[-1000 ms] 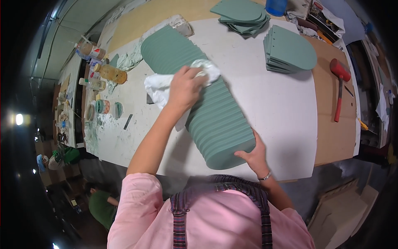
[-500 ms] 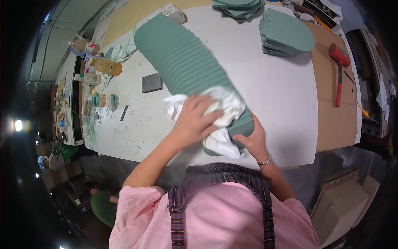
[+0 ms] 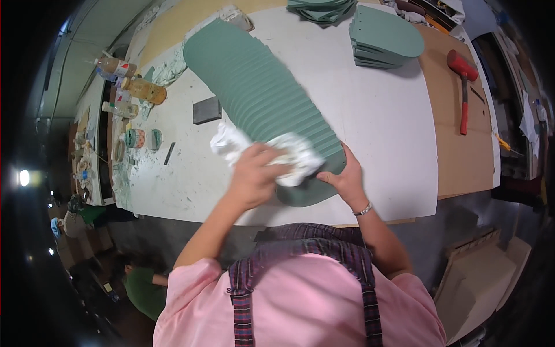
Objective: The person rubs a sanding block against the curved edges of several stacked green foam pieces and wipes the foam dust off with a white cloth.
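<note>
A long row of overlapping green flat pieces with rounded ends slants across the white-covered table, fanned out like shingles. My left hand presses a crumpled white cloth onto the near part of the row, its fingers bunched on the fabric. One loose end of the cloth trails to the left. At the row's near right edge, my right hand grips the green pieces, thumb on top and the other fingers along the side, partly hidden.
A dark grey block lies left of the row. Farther left stand several bottles and a small tub. More green pieces are stacked at the back right, near a red mallet. A person in green is at lower left.
My left hand has drawn the cloth left and toward me, uncovering the right side of the row and its near rounded end. My right hand keeps its hold on the edge.
</note>
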Demonstrator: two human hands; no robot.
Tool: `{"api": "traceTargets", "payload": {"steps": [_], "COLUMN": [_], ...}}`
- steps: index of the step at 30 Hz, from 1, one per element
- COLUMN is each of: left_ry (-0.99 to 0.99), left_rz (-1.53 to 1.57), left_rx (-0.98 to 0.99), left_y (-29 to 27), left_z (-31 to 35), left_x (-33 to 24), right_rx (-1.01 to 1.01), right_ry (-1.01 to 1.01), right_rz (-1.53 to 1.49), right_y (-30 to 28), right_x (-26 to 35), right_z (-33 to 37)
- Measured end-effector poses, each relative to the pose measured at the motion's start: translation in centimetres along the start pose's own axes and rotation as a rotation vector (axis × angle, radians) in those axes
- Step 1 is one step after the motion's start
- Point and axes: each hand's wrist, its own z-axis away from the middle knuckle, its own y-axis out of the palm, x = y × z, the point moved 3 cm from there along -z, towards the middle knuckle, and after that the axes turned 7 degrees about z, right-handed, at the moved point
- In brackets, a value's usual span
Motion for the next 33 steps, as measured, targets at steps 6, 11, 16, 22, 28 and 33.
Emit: {"api": "traceTargets", "payload": {"steps": [6, 11, 16, 22, 28, 33], "left_ry": [-0.205, -0.064, -0.186, -0.036, -0.175, -0.157], "left_rz": [-0.182, -0.223, -0.323, -0.339, -0.364, -0.246], "left_rx": [-0.111, -0.170, -0.140, -0.221, -0.211, -0.280], "left_y": [-1.9, 0.4, 0.2, 2.4, 1.3, 3.3], "left_z": [0.0, -4.6, -3.2, -7.7, -4.2, -9.9], "left_x": [-0.9, -2.8, -2.3, -3.9, -3.0, -2.2], "right_rx": [-0.030, -0.027, -0.063, -0.023, -0.104, -0.032], "right_ry": [-0.056, -0.070, -0.069, -0.058, -0.056, 0.033], "right_rz": [0.025, -0.059, -0.003, -0.007, 0.065, 0.030], "right_y": [0.4, 0.0, 0.4, 0.3, 0.0, 0.3], "right_x": [0.6, 0.7, 0.7, 0.8, 0.6, 1.0], "right_z": [0.3, 0.3, 0.3, 0.2, 0.4, 0.3]}}
